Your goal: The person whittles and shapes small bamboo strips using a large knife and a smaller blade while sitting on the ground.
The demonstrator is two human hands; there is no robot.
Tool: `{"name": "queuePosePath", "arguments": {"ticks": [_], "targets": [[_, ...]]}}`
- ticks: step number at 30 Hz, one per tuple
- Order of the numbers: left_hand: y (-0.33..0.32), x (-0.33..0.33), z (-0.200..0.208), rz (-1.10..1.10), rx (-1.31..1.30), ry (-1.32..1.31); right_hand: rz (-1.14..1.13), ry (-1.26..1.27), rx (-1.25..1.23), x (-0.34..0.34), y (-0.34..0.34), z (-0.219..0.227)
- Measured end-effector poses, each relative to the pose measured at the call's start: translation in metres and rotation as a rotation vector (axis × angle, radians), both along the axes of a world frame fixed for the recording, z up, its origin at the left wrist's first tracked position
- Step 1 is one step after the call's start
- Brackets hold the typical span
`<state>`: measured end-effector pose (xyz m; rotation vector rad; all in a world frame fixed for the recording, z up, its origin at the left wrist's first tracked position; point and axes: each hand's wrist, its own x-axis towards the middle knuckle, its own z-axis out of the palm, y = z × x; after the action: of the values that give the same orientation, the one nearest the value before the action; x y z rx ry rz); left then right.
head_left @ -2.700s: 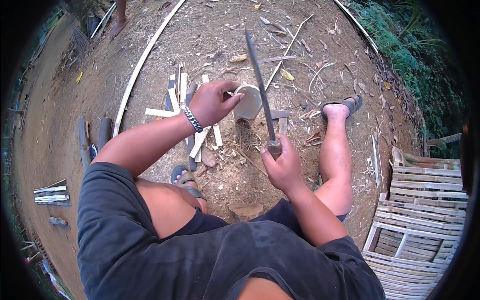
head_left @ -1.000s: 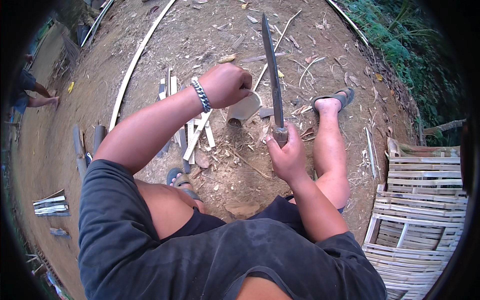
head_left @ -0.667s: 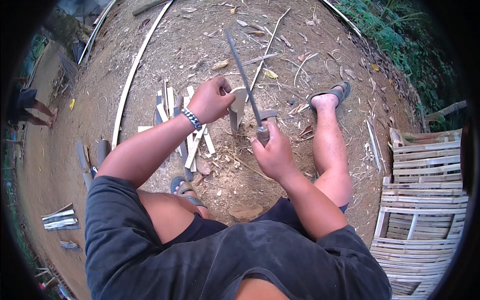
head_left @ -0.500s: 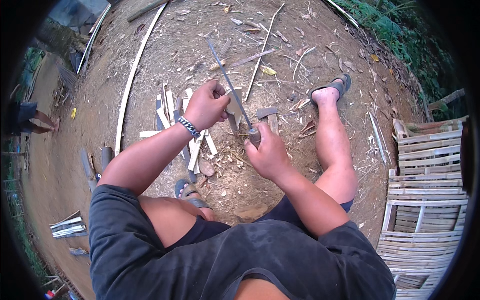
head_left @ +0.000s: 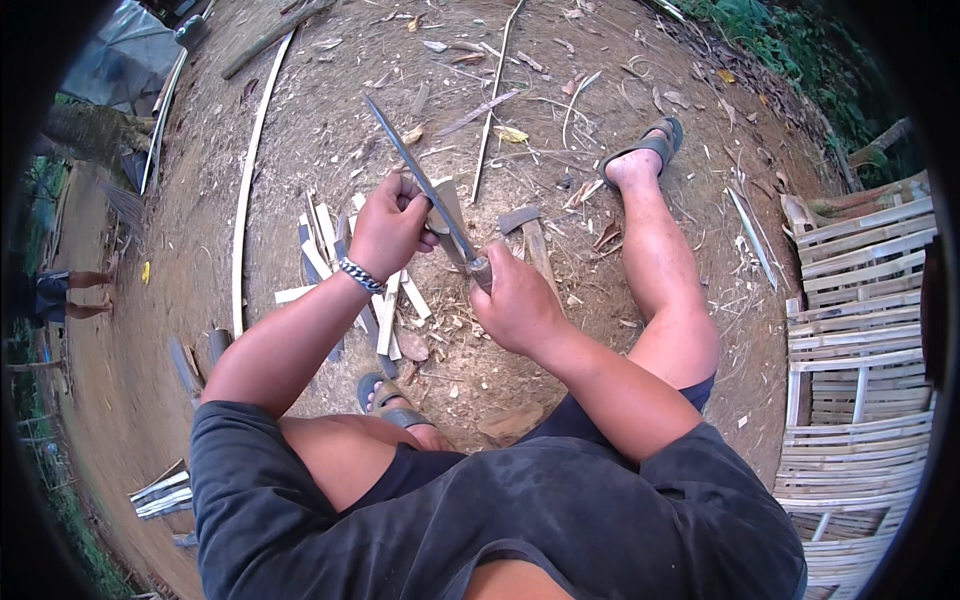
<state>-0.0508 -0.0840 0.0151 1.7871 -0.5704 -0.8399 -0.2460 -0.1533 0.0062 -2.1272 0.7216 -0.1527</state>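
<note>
My right hand [head_left: 515, 300] is closed round the wooden handle of a long, narrow machete [head_left: 408, 157], whose dark blade slants up to the far left in front of me. Beside the blade, my left hand [head_left: 392, 230] pinches a flat tan piece of wood [head_left: 450, 205]; fingers and blade partly cover it. Whether the blade's edge touches that piece, I cannot tell. Just past my right hand a hatchet [head_left: 517, 217] rests on the ground, its wooden handle pointing toward me. Below my left hand lies a loose pile of split bamboo strips [head_left: 388, 310].
Chips and shavings [head_left: 470, 330] are strewn over the dirt between my feet. A long pale strip [head_left: 252, 180] lies at the left, a thinner stick [head_left: 493, 110] ahead. A slatted bamboo bench [head_left: 865, 300] stands at the right. Another person's legs [head_left: 90, 290] show at the far left.
Both hands and the machete have shifted slightly left in the picture, and the blade now shows more of its flat side. Its tip sits lower and farther left. The ground view has shifted too.
</note>
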Motion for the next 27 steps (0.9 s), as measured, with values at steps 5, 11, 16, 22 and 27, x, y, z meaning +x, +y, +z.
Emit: {"name": "queuePosePath", "arguments": {"ticks": [5, 11, 16, 22, 27], "targets": [[0.0004, -0.0005, -0.0026, -0.002, 0.004, -0.023, 0.006, -0.022, -0.050, -0.0025, -0.0020, -0.0005], [-0.0028, -0.0039, 0.0042, 0.011, 0.059, -0.108, 0.015, -0.013, -0.066, -0.0026, -0.0060, 0.0018], [-0.0021, -0.0022, -0.0003, 0.002, 0.051, -0.130, 0.028, -0.005, -0.062, -0.0026, -0.0076, 0.0037], [-0.0021, -0.0026, -0.0016, 0.009, 0.027, -0.127, 0.030, 0.000, -0.063, -0.0034, -0.0087, 0.0060], [-0.0014, -0.0035, 0.0004, 0.010, 0.039, -0.132, 0.040, -0.011, -0.073, -0.0037, -0.0091, 0.0054]]}}
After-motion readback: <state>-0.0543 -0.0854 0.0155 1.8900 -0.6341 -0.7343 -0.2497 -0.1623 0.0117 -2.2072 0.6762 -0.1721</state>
